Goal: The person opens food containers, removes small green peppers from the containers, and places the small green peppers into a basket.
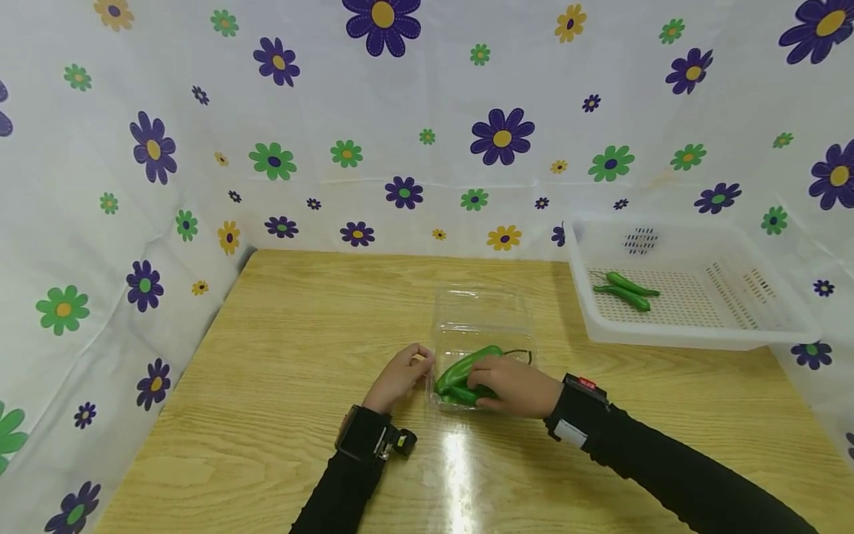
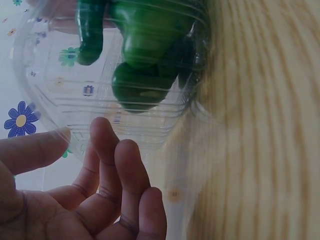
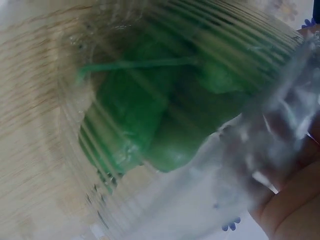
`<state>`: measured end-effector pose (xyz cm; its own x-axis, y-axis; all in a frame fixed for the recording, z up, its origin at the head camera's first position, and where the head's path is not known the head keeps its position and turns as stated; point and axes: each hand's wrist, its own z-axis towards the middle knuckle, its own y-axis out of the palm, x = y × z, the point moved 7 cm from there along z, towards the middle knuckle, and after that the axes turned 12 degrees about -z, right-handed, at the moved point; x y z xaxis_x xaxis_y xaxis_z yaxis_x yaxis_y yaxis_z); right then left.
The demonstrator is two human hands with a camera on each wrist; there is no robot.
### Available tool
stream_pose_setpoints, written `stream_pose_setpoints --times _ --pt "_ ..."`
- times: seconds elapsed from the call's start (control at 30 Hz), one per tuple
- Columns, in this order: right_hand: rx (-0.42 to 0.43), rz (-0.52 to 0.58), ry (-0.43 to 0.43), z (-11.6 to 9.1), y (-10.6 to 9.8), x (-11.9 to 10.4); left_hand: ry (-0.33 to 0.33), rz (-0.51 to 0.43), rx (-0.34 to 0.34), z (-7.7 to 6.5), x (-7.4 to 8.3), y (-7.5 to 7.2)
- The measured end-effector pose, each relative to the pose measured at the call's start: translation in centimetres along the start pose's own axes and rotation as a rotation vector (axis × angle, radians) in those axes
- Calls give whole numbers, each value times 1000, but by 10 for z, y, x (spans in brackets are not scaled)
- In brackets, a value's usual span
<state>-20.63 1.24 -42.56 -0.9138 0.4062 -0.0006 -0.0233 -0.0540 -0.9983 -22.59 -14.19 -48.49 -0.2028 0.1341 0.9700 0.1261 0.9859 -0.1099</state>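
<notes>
A clear plastic clamshell box (image 1: 482, 305) lies open on the table with its lid tipped back. Inside it are several green peppers (image 1: 463, 371), one with a long stem at the right. My left hand (image 1: 398, 380) pinches the box's left rim; in the left wrist view its thumb (image 2: 42, 150) and fingertips meet at the clear wall. From the right, my right hand (image 1: 520, 386) reaches into the box, fingers curled about a green pepper (image 2: 91, 35). The right wrist view shows the peppers blurred through the ribbed plastic, with part of the hand (image 3: 300, 210) at the right edge.
A white perforated plastic basket (image 1: 700, 336) stands at the back right, with two slim green peppers (image 1: 625, 297) in its left part. Flower-print cloth (image 1: 440, 96) hangs behind and along both sides of the wooden table (image 1: 287, 326).
</notes>
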Motion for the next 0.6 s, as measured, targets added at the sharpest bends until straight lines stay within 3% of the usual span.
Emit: stream_pose_setpoints --times 0.6 --pt "-43 208 113 -6 -7 2 -2 -7 1 -5 8 1"
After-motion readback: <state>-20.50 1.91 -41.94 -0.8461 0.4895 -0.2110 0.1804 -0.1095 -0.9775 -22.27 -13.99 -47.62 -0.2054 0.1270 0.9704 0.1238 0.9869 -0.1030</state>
